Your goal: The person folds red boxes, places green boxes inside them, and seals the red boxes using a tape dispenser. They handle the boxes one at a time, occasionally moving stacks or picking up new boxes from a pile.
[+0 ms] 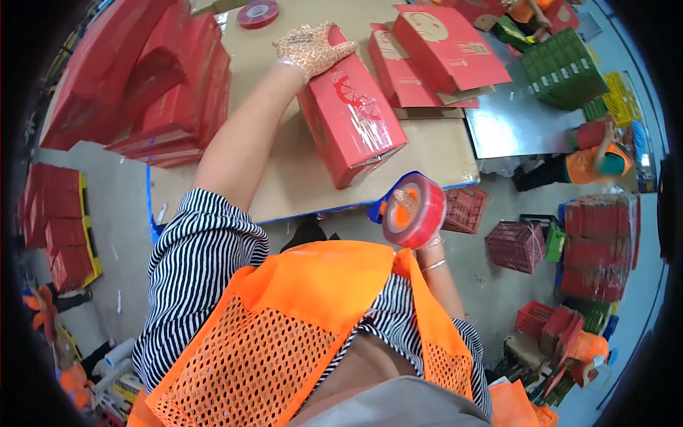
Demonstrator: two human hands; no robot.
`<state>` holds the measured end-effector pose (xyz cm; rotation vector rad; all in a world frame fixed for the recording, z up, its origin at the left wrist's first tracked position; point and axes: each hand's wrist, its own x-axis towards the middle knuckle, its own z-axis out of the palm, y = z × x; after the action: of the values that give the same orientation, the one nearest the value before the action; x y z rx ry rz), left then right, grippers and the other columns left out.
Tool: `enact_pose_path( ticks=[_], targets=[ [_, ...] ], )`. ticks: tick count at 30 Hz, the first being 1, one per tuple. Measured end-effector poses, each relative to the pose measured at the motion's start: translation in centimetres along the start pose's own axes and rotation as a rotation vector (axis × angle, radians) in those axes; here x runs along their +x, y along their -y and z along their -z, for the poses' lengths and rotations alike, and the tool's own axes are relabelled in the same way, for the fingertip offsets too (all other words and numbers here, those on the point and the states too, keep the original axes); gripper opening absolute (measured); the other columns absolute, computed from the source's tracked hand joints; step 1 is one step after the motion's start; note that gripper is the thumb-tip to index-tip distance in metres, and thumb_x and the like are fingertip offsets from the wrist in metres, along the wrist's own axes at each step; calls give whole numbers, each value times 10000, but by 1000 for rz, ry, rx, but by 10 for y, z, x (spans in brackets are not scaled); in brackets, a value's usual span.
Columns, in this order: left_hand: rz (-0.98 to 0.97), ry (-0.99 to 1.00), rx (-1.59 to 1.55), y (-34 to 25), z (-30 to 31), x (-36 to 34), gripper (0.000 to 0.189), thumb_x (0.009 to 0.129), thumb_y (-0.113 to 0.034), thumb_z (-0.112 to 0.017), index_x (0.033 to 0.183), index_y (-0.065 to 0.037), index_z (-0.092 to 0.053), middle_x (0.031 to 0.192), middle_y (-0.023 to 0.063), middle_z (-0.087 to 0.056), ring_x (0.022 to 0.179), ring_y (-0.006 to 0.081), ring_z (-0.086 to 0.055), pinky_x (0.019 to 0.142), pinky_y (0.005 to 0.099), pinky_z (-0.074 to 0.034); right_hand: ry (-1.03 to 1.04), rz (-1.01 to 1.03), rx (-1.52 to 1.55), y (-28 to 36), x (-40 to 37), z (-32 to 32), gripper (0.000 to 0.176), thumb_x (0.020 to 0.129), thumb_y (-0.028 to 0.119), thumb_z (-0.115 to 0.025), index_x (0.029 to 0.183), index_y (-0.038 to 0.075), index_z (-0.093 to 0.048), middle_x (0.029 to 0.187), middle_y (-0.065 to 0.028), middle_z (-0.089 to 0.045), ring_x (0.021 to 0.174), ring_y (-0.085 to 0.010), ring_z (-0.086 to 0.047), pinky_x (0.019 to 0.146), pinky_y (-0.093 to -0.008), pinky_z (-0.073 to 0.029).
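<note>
Now, at the near edge of the table (277,181), the right hand (430,245) is clamped round the tape dispenser (427,213); red box (348,107) just inside, left hand (311,51) spread over its far end. Taping, seemingly; next calls for lining up tape.

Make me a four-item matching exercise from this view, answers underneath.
Column one:
1. Left hand
2. Tape dispenser
3. Loose tape roll
4. Green crates

Column two:
A. Stacked in the picture's upper right
B. On the far end of the middle red box
C. Lying on the table
D. Held in the right hand

Right pairs: 1-B, 2-D, 3-C, 4-A
</note>
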<state>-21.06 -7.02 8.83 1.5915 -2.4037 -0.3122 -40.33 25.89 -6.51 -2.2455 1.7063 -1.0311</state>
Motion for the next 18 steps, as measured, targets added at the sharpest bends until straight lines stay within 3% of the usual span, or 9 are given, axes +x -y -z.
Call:
enact_pose_path(
  ticks=[2, 3, 4, 6, 7, 11, 14, 16, 18],
  targets=[
    [29, -72, 28, 21, 2, -23, 783, 838, -690, -488, 1399, -143, -486, 1344, 160, -564, 1263, 332, -513, 1032, 465, -416, 50, -683, 1061, -14, -21, -24, 187, 867, 158, -720, 1022, 107, -629, 936, -45, -672, 832, -200, -664, 736, -334, -561],
    [43, -148, 32, 32, 5, -37, 748, 867, -653, -483, 1390, -118, -490, 1335, 173, -567, 1256, 334, -517, 1021, 454, -425, -72, -928, 1326, -14, -18, -25, 202, 900, 154, -683, 1074, 97, -598, 1020, -85, -688, 928, -180, -667, 766, -296, -568],
    [94, -158, 0, 43, 11, -54, 726, 887, -615, -487, 1388, -89, -483, 1336, 194, -558, 1254, 346, -514, 1023, 451, -421, -50, -924, 1341, -4, -9, -22, 202, 900, 154, -683, 1074, 97, -598, 1020, -85, -688, 928, -180, -667, 766, -296, -568],
    [180, -259, -113, 72, 13, -99, 700, 912, -552, -504, 1373, -25, -474, 1322, 254, -541, 1244, 381, -509, 1030, 448, -409, -100, -1122, 1790, 21, 10, -15, 265, 900, 181, -685, 1120, 76, -579, 1131, -157, -673, 1012, -218, -660, 821, -325, -574],
    [208, -353, -196, 89, 4, -124, 697, 917, -527, -518, 1359, 10, -471, 1308, 293, -532, 1236, 404, -507, 1034, 447, -401, -90, -1018, 1707, 6, 0, -39, 309, 890, 194, -696, 1144, 56, -585, 1193, -211, -643, 1038, -277, -657, 843, -372, -580],
    [307, -565, -416, 128, -55, -238, 702, 990, -390, -481, 1479, 48, -232, 1360, 295, -485, 1259, 447, -472, 1072, 445, -363, -128, -947, 1964, -2, 29, -61, 325, 886, 195, -699, 1155, 53, -584, 1195, -212, -640, 1036, -294, -658, 849, -394, -578],
    [461, -525, -542, 142, -108, -299, 702, 1005, -321, -480, 1515, 16, -134, 1370, 286, -483, 1239, 415, -507, 1059, 430, -385, -95, -891, 2153, -9, 70, -68, 337, 883, 196, -702, 1163, 51, -584, 1195, -213, -638, 1036, -308, -658, 854, -410, -577],
    [634, -31, -1082, 122, -112, -310, 728, 980, -262, -535, 1534, -33, -121, 1365, 273, -495, 1211, 360, -547, 1026, 416, -422, -27, -854, 2168, -12, 102, -74, 345, 881, 196, -704, 1169, 50, -584, 1196, -214, -637, 1035, -316, -658, 858, -420, -576],
    [618, -11, -1000, 113, -109, -308, 717, 953, -251, -576, 1521, -46, -189, 1350, 260, -510, 1184, 362, -564, 1007, 413, -441, 131, -865, 1791, -17, 128, -88, 401, 960, 251, -585, 1294, 39, -519, 1367, -234, -514, 1137, -333, -612, 929, -427, -559]
  ],
)
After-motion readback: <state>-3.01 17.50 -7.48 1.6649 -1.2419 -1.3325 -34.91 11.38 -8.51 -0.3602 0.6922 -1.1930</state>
